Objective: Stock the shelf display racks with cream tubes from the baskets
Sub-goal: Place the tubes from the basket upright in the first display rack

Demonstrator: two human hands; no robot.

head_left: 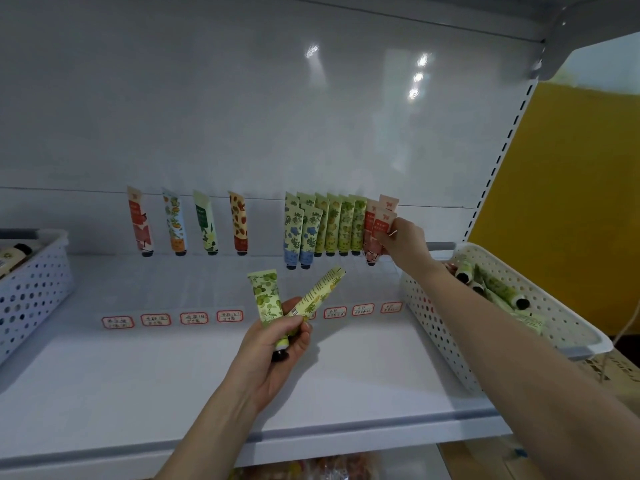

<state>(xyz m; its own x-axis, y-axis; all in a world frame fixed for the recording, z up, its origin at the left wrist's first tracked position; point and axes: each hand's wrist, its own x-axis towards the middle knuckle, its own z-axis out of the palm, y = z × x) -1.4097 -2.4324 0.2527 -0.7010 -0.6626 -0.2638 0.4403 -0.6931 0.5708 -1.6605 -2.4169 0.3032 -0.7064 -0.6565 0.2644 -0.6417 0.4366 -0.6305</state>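
Observation:
My left hand (277, 344) grips two green cream tubes (268, 299) over the middle of the shelf, caps down, fanned apart. Far right in the rack, my right hand (405, 239) pinches a pink tube (381, 226) that stands among other pink tubes. Green and blue-flowered tubes (325, 225) stand packed in the clear display rack to its left. Further left, several single tubes (206, 221) stand spaced apart. A white perforated basket (450, 327) at the right holds more green tubes (498, 289).
A second white perforated basket (31, 292) sits at the shelf's left end with bottles inside. Red-framed price labels (194, 318) run along the rack's front. The white shelf board (173, 382) lies in front; a slotted upright (498, 161) and yellow wall are to the right.

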